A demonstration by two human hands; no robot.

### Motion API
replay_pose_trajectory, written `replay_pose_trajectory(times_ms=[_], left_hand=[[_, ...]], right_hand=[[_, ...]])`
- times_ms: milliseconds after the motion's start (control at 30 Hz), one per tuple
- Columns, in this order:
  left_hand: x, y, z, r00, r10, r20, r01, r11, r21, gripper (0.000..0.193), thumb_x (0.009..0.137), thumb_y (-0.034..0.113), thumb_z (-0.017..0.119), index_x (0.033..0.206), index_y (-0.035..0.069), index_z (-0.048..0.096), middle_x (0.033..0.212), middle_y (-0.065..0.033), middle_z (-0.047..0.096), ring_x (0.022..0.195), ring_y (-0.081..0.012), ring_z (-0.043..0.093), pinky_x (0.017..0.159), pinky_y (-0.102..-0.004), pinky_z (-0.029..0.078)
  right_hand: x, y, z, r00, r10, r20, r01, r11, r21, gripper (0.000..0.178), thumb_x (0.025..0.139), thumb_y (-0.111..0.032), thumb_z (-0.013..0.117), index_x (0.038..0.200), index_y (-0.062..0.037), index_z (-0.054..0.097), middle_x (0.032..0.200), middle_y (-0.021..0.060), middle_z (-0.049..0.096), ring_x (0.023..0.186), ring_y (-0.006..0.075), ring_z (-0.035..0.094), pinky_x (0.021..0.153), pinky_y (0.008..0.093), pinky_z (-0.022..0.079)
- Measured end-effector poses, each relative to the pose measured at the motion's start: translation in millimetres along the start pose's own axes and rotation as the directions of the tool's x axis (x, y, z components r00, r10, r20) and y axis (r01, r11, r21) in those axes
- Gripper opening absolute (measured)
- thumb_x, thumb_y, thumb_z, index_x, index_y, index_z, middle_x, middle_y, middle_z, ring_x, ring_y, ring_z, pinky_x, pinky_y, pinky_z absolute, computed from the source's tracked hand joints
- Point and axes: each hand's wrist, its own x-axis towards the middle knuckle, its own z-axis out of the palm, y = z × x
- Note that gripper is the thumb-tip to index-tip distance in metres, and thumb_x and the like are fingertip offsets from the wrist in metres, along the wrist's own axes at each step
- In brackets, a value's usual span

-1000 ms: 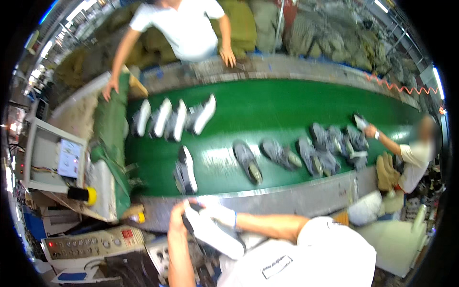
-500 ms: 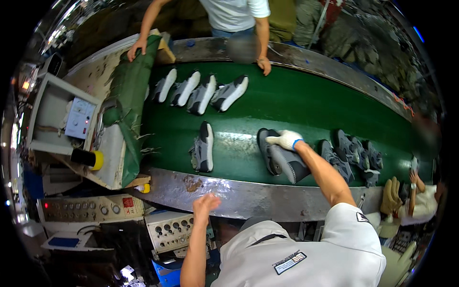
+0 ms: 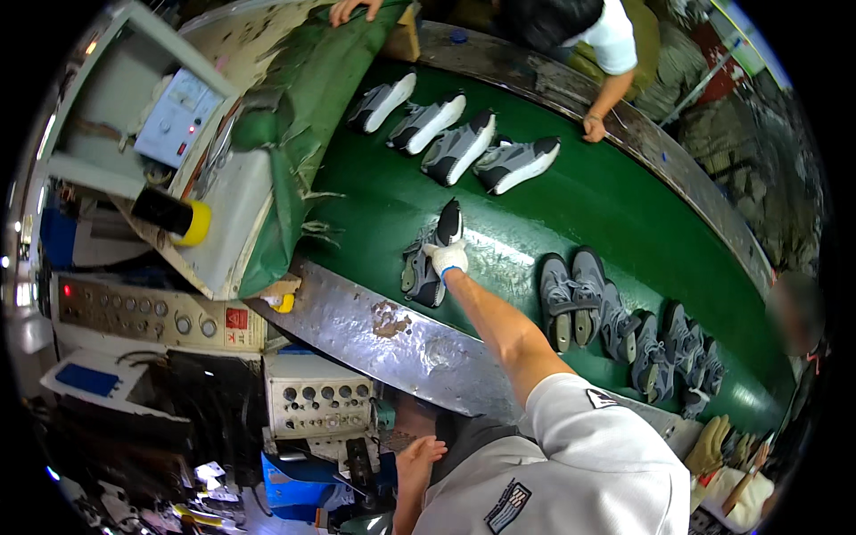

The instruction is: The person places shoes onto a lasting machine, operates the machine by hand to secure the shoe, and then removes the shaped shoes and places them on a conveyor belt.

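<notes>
My right hand [image 3: 448,258], in a white knit glove with a blue cuff, is closed on a grey sneaker [image 3: 425,283] with a black toe and white sole. The sneaker lies on its side on the green conveyor belt [image 3: 374,214], near the metal edge. Its far side is partly hidden by the glove. My left hand [image 3: 419,459] is bare and holds nothing, fingers stretched out, low in front of my body. To the right, a pair of grey sneakers [image 3: 572,299] stands side by side, toes away from me.
Several sneakers [image 3: 459,147] lie in a row on the belt's far side; more [image 3: 678,348] stand at the right. A green-draped bench [image 3: 330,107] borders the left end. A co-worker's hand [image 3: 595,127] rests by the far rim. Control panels [image 3: 321,397] stand below left.
My right hand has let go of a sneaker in the pair, moved left and taken hold of the lone sneaker. My left hand has dropped toward my body. The view has turned.
</notes>
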Motion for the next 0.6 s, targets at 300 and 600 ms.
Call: replay_pose_trajectory(times_ms=[300,600], left_hand=[[-30,55,-83,0.892,0.377,-0.25,-0.394,0.919,-0.02,0.028,0.098,0.017,0.065,0.116,-0.005,0.067,0.1,-0.0141,0.074,0.088,-0.0198,0.071,0.078,-0.03,0.056],[-78,103,-250,0.82,0.462,-0.338,-0.572,0.682,-0.456,0.038,0.098,0.019,0.064,0.128,-0.004,0.063,0.109,-0.0077,0.071,0.094,-0.0174,0.069,0.084,-0.0296,0.055]], right_hand=[[-166,41,-75,0.399,-0.382,0.834,-0.551,0.627,0.551,0.05,0.086,-0.015,0.075,0.13,0.0041,0.059,0.118,0.0158,0.07,0.107,0.0318,0.068,0.101,0.048,0.052],[-446,54,19,0.128,-0.262,0.957,-0.383,0.877,0.291,0.045,0.094,-0.021,0.071,0.132,0.0003,0.058,0.105,0.0107,0.071,0.09,0.0179,0.069,0.084,0.0327,0.057]])
